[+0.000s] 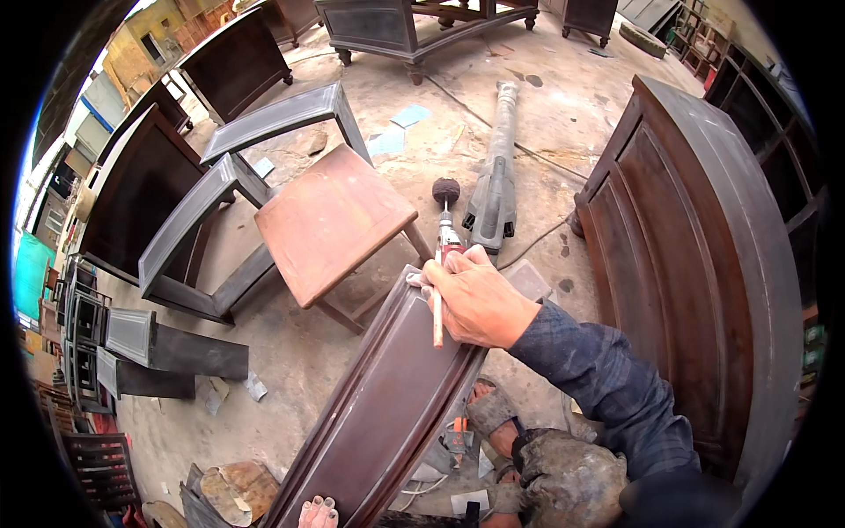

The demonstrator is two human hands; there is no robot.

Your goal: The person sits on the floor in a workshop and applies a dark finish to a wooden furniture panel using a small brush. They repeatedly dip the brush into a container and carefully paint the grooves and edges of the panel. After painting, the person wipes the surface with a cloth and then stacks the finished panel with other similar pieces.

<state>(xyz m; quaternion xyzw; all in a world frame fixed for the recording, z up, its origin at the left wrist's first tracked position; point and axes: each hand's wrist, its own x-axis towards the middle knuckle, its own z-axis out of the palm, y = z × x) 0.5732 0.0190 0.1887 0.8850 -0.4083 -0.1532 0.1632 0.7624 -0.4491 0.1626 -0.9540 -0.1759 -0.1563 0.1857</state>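
Clock positions are taken from the right hand, with 12 o'clock at the top of the view. The right hand is closed, its thumb and fingers gripping a thin, pale, straight stick-like piece, whose exposed end points to 6 o'clock. It is positioned over the far end of a long, dark brown, wooden panel with raised moulded edges; contact between hand and panel cannot be confirmed. The panel extends from the hand toward 7 o'clock.

The left hand is at 7 o'clock, at the lower edge of the view. Only its fingers are visible, lying over the near end of the panel; how far it is open, or whether it grips the panel, cannot be told.

A red and grey power drill fitted with a dark, round, bristly head is located between 11 and 12 o'clock, partly hidden by the right hand. Just beside it, at 12 o'clock, is a dusty grey blower with a long tubular nozzle. A reddish-brown, square-topped wooden stool stands at 10 o'clock. Light blue sheets lie on the grey concrete floor at 11 o'clock. A large, dark brown, panelled wooden furniture piece stands between 2 and 3 o'clock.
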